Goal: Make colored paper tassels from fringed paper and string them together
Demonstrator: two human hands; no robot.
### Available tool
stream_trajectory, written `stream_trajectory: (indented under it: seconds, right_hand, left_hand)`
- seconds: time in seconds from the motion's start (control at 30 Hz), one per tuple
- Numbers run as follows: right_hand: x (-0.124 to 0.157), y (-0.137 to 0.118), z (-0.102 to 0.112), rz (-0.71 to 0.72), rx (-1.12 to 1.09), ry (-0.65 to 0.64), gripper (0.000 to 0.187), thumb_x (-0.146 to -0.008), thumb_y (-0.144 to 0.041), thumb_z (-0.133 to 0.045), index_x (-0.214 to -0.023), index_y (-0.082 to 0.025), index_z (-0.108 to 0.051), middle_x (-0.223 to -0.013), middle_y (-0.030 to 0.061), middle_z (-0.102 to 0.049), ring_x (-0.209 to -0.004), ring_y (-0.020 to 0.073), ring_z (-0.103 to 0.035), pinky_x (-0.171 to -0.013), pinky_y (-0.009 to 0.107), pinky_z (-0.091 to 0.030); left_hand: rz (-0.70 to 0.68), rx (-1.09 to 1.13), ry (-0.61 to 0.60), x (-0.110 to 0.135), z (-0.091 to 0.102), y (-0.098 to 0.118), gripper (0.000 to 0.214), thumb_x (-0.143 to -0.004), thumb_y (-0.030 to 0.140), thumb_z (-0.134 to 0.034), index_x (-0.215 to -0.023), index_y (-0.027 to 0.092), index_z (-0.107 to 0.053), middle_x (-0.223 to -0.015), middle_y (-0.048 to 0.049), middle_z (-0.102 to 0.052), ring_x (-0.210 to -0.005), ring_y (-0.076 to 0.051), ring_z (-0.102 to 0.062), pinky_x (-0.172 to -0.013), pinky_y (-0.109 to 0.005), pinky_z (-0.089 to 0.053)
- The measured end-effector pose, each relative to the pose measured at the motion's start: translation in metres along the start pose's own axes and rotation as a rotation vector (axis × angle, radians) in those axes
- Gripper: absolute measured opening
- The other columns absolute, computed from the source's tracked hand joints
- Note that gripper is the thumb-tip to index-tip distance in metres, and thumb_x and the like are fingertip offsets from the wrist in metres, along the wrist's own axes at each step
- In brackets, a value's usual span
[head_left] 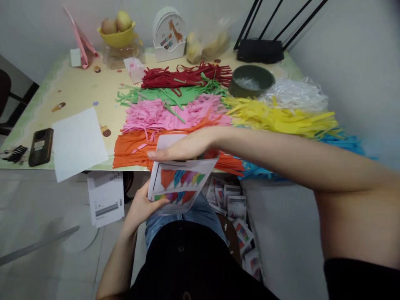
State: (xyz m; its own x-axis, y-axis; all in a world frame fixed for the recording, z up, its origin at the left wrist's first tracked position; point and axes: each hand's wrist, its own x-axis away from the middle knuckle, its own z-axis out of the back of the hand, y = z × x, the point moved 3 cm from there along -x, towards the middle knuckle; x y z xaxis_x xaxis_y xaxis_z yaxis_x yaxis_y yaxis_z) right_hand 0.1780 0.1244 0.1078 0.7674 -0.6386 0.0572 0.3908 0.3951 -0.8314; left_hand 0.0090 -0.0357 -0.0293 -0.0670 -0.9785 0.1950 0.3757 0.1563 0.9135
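My left hand [142,205] grips the lower left edge of a white printed card [178,183] with coloured flag shapes, held over my lap at the table's front edge. My right hand [184,146] lies across the card's top, fingers together and pressed on it, the arm reaching in from the right. Just beyond the card lie orange paper strips [131,148], with pink strips [162,114], green strips [175,95] and red strips [184,76] further back. Yellow strips [281,118] and blue strips [343,141] spread to the right.
A blank white sheet [78,141] overhangs the table's front left edge beside a black phone [40,146]. A dark bowl [251,80], giraffe clock [169,33], yellow fruit bowl [118,35] and router [259,50] stand at the back. More printed cards [233,200] lie on the floor.
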Motion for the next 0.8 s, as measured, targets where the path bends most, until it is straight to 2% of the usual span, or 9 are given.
stream_trajectory:
  seconds: [0.03, 0.17, 0.23, 0.3, 0.37, 0.47, 0.57, 0.73, 0.8]
  right_hand:
    - [-0.002, 0.0, -0.003, 0.017, -0.006, -0.002, 0.06, -0.074, -0.079, -0.067, -0.083, -0.02, -0.077, -0.091, 0.0027, -0.079, -0.092, 0.0191, -0.073, -0.079, 0.031, -0.059]
    - [0.008, -0.01, -0.003, 0.108, -0.009, -0.303, 0.053, -0.091, -0.069, -0.057, -0.095, -0.02, -0.078, -0.095, 0.0014, -0.078, -0.091, 0.016, -0.071, -0.084, 0.03, -0.057]
    - [0.022, -0.016, 0.011, 0.2, 0.04, -0.132, 0.046, -0.097, -0.059, -0.055, -0.108, -0.019, -0.076, -0.098, 0.0022, -0.077, -0.091, 0.0152, -0.071, -0.085, 0.029, -0.055]
    - [0.039, -0.017, 0.023, 0.249, 0.11, 0.257, 0.039, -0.101, -0.049, -0.054, -0.115, -0.018, -0.072, -0.101, 0.0039, -0.076, -0.091, 0.0152, -0.07, -0.085, 0.029, -0.054]
    - [0.053, -0.01, 0.019, 0.233, 0.233, 0.484, 0.037, -0.1, -0.048, -0.055, -0.111, -0.017, -0.073, -0.102, 0.0069, -0.076, -0.091, 0.0177, -0.07, -0.084, 0.031, -0.053]
    - [0.054, 0.004, -0.007, 0.171, 0.42, 0.333, 0.043, -0.094, -0.055, -0.063, -0.108, -0.016, -0.073, -0.104, 0.0116, -0.076, -0.095, 0.0246, -0.071, -0.085, 0.035, -0.054]
    - [0.052, 0.009, -0.023, 0.23, 0.4, 0.217, 0.044, -0.092, -0.053, -0.066, -0.118, -0.017, -0.07, -0.113, 0.0121, -0.076, -0.104, 0.0275, -0.071, -0.09, 0.038, -0.055]
    - [0.076, 0.028, -0.017, 0.231, 0.072, 0.909, 0.036, -0.094, -0.045, -0.065, -0.125, -0.027, -0.063, -0.129, 0.0085, -0.067, -0.119, 0.025, -0.064, -0.099, 0.039, -0.055]
    - [0.079, 0.046, -0.03, 0.208, -0.132, 0.995, 0.039, -0.092, -0.044, -0.069, -0.126, -0.029, -0.06, -0.126, 0.0073, -0.068, -0.112, 0.0221, -0.068, -0.089, 0.034, -0.059]
  left_hand:
    - [0.015, 0.018, -0.002, -0.001, -0.002, 0.001, 0.05, -0.069, 0.04, -0.085, -0.111, 0.016, -0.071, -0.103, -0.0072, -0.079, -0.094, -0.026, -0.074, -0.086, -0.036, -0.06]
    - [0.118, 0.081, 0.056, -0.004, -0.004, -0.006, 0.043, -0.068, 0.044, -0.083, -0.096, 0.013, -0.074, -0.098, -0.0104, -0.08, -0.089, -0.027, -0.075, -0.083, -0.038, -0.061]
    - [0.167, 0.118, 0.138, -0.005, -0.002, -0.011, 0.045, -0.065, 0.046, -0.084, -0.095, 0.013, -0.075, -0.098, -0.0115, -0.08, -0.089, -0.029, -0.076, -0.084, -0.04, -0.061]
    - [0.186, 0.153, 0.201, -0.006, 0.0, -0.013, 0.048, -0.062, 0.046, -0.085, -0.095, 0.013, -0.076, -0.098, -0.0119, -0.08, -0.091, -0.03, -0.076, -0.084, -0.041, -0.062]
    - [0.175, 0.163, 0.222, -0.007, 0.0, -0.011, 0.048, -0.061, 0.046, -0.086, -0.095, 0.014, -0.076, -0.098, -0.0121, -0.08, -0.09, -0.03, -0.076, -0.085, -0.043, -0.062]
    - [0.122, 0.147, 0.211, -0.009, -0.004, -0.005, 0.048, -0.061, 0.044, -0.087, -0.097, 0.014, -0.076, -0.097, -0.0115, -0.08, -0.091, -0.03, -0.076, -0.087, -0.044, -0.062]
    - [0.095, 0.132, 0.221, -0.01, -0.007, -0.003, 0.048, -0.06, 0.043, -0.088, -0.097, 0.015, -0.076, -0.095, -0.0102, -0.08, -0.09, -0.03, -0.076, -0.086, -0.043, -0.062]
    - [0.157, 0.215, 0.405, -0.007, -0.003, -0.01, 0.047, -0.06, 0.042, -0.089, -0.092, 0.012, -0.076, -0.095, -0.0121, -0.08, -0.088, -0.029, -0.076, -0.083, -0.04, -0.063]
    - [0.149, 0.242, 0.416, -0.007, -0.005, -0.01, 0.048, -0.059, 0.042, -0.089, -0.094, 0.011, -0.076, -0.096, -0.0125, -0.08, -0.091, -0.029, -0.076, -0.083, -0.04, -0.063]
